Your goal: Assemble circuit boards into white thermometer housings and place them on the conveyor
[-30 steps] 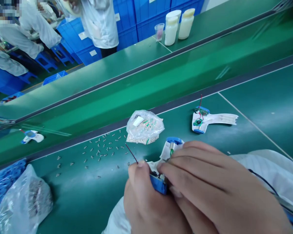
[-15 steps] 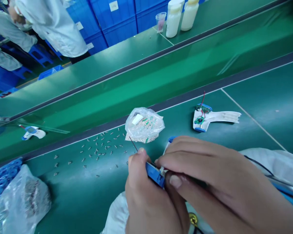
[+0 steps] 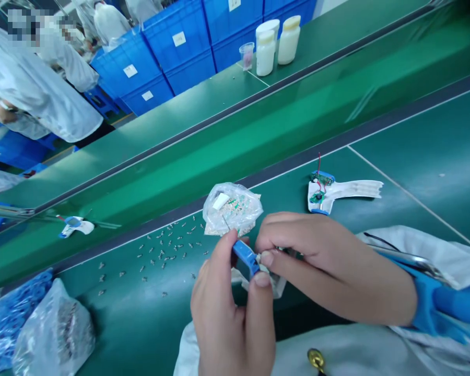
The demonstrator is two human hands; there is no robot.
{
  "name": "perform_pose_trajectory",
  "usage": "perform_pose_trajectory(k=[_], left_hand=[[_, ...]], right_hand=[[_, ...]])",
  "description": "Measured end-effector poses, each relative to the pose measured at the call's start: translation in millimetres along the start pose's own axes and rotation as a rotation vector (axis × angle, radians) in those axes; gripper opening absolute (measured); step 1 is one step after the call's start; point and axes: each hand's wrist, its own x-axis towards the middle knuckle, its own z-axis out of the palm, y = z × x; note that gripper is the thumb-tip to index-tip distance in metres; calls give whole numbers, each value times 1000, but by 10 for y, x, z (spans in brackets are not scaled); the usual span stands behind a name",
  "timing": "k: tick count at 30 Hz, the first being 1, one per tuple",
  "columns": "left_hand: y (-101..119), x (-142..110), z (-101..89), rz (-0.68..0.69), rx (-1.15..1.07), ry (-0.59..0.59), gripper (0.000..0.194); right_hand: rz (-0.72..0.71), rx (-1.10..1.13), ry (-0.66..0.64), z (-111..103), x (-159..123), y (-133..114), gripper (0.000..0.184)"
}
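Observation:
My left hand (image 3: 233, 308) pinches a blue-and-white thermometer-gun housing (image 3: 246, 257) between thumb and fingers, its blue end turned up. A thin wire (image 3: 226, 223) sticks out beyond the left fingertips. My right hand (image 3: 317, 261) is closed at the housing's other side, thumb and index finger pressed around a small pale part at the edge of the blue end. The right fingers hide most of that part. Ahead of the hands lies an open clear plastic bag (image 3: 241, 206) of tiny components. Small metal parts (image 3: 168, 249) are scattered to its left.
A white half housing with circuit boards (image 3: 337, 190) lies at right. Another blue-and-white unit (image 3: 76, 226) is on the green conveyor belt (image 3: 172, 167). Blue rings (image 3: 15, 318) in plastic and a clear bag (image 3: 57, 334) sit at left. Bottles (image 3: 288, 42) stand beyond; people in white coats work behind.
The view has shifted. My right hand has drawn back slightly, its wrist now showing, and the left thumb now shows on the housing's near side. The unit on the belt appears farther right.

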Motion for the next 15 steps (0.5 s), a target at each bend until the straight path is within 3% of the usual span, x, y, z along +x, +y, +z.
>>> perform_pose_trajectory(k=[4,7,12,13,15], left_hand=[[-92,29,4,171,-44,-15,41],[-83,33,59,189,-129,34,42],[46,51,169,144,-450,420,28],[63,58,166,144,-540,417,28],[71,72,126,107,-697,258,29]], right_hand=[[-142,-153,116,46,-31,-19,27],[-185,-239,190,71,-58,-50,24],[-188,-318,298,71,-99,-110,20],[-194,-294,293,72,-104,-119,20],[-229,-242,268,76,-112,-129,19]])
